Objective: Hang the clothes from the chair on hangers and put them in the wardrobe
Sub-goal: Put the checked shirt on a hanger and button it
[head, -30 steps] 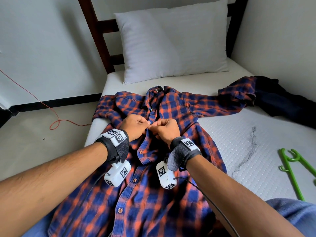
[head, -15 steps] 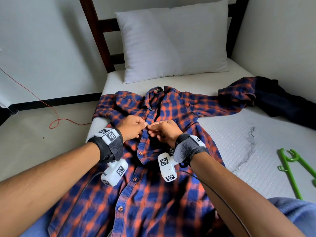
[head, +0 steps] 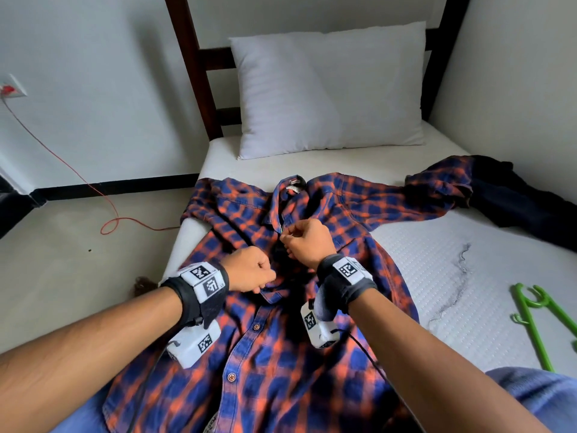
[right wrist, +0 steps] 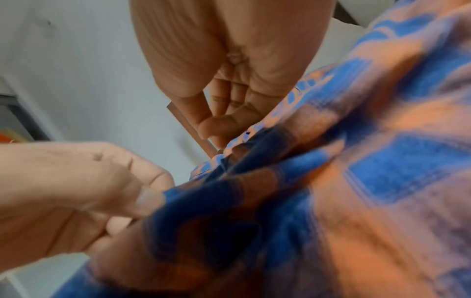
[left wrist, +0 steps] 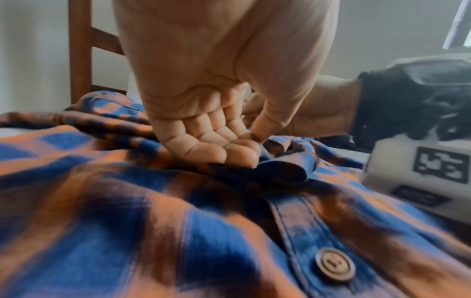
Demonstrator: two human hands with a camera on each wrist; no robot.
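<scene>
So the plaid shirt (head: 271, 364), blue and orange checks, is spread front-up on the bed (head: 468, 276), collar toward the pillow (head: 331, 89) and hem toward the person. 1 sleeve runs out to the right and ends against a dark garment (head: 524, 207) bunched by the wall. The lower buttons look done up, 2 of them plain to see down the placket, and the chest part gapes open.

Left hand (head: 249, 273) is curled into a fist-ish shape with the thumb and fingertips (left wrist: 239, 153) nipping a folded edge of the left front panel, knuckles resting on the cloth. Right hand (head: 307, 243) sits a bit higher up, nearer the collar, fingers bent in and pinching the opposite placket edge. The 2 hands are close but not touching. The right wrist view is pretty blurry, so I can't tell if there's a button between those fingers or just fabric.

Further out: a green hanger (head: 537, 320) lies flat on the mattress at the right, well apart from the shirt, with a dark loose thread (head: 459, 276) between them. Off the bed on the left, a red cable (head: 103, 195) loops across the floor to a wall socket (head: 12, 90).
</scene>
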